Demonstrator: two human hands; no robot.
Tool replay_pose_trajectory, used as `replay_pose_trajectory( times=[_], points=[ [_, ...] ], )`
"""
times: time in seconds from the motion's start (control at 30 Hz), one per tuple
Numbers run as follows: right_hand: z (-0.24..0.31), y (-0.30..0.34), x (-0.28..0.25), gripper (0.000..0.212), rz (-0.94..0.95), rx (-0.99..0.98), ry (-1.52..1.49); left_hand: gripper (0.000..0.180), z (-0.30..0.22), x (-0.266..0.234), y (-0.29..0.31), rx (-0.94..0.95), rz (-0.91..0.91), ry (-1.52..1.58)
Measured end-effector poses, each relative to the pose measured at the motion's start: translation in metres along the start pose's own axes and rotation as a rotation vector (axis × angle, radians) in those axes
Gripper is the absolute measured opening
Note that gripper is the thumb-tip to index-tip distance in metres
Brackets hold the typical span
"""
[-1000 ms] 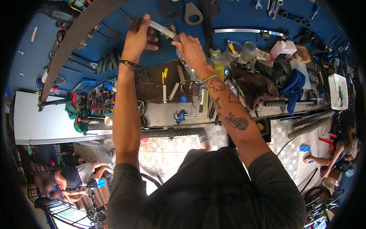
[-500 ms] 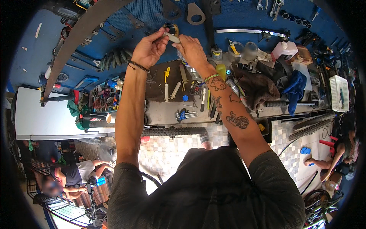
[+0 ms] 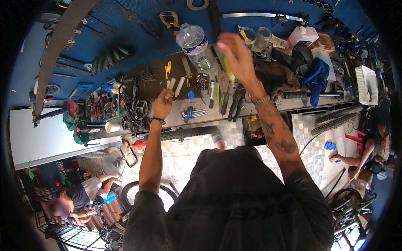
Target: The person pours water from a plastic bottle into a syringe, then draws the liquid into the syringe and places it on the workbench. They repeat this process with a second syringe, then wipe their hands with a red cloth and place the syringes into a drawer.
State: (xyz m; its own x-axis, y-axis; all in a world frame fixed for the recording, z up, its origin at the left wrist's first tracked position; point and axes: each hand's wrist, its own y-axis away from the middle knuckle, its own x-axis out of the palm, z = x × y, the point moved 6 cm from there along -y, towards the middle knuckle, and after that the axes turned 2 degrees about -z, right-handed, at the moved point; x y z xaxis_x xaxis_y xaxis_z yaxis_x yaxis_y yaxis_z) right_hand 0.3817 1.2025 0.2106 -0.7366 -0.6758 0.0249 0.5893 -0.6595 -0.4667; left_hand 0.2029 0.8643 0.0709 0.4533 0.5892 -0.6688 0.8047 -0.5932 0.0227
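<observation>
My left hand [image 3: 162, 105] is over the front part of the bench, its fingertips closed round the lower end of a pale syringe [image 3: 171, 84]. Beside it lies a second syringe [image 3: 180, 86], with a brownish syringe [image 3: 186, 65] farther back. My right hand [image 3: 238, 57] is raised over the back of the bench, slightly blurred, its fingers apart and nothing visible in them. Under its palm stands a yellow-green bottle [image 3: 229, 73], partly covered. To its left is a clear plastic bottle [image 3: 193, 42] with a coloured label.
A blue cap [image 3: 191, 94], a set of hex keys [image 3: 194, 113] and black-handled pliers [image 3: 237, 104] lie near the front edge. Yellow-handled pliers [image 3: 169, 20] hang on the blue wall. A brown cloth [image 3: 270, 79] covers the right side. Another person [image 3: 86, 190] sits at lower left.
Both hands have come away from the wall, where they held a whitish object by the yellow-handled pliers. The left hand dropped to the syringes; the right moved rightward. The view shifted too.
</observation>
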Motion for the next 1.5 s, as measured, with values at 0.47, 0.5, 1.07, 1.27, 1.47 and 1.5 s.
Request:
replay_pose_trajectory(
  times=[0.47, 0.5, 1.07, 1.27, 1.47, 1.5],
  points=[
    [0.001, 0.243, 0.017, 0.079, 0.297, 0.707, -1.195, 0.074, -0.218, 0.159, 0.169, 0.860, 0.055, 0.019],
    [0.015, 0.235, 0.003, 0.078, 0.227, 0.845, -1.185, 0.075, -0.203, 0.160, 0.160, 0.906, 0.039, -0.081],
    [-0.174, 0.345, -0.299, 0.033, 0.227, 0.456, 1.119, 0.033, -0.048, 0.219, 0.307, -0.299, 0.311, -0.100],
    [-0.259, 0.341, -0.313, 0.027, 0.641, 0.499, 1.440, 0.034, -0.027, 0.239, 0.354, -0.398, 0.205, 0.103],
    [-0.299, 0.361, -0.295, 0.048, 0.731, 0.180, 1.294, 0.018, 0.001, 0.246, 0.398, -0.575, 0.258, 0.087],
    [-0.302, 0.365, -0.293, 0.049, 0.733, 0.111, 1.382, 0.017, 0.003, 0.247, 0.405, -0.620, 0.261, 0.103]
  ],
)
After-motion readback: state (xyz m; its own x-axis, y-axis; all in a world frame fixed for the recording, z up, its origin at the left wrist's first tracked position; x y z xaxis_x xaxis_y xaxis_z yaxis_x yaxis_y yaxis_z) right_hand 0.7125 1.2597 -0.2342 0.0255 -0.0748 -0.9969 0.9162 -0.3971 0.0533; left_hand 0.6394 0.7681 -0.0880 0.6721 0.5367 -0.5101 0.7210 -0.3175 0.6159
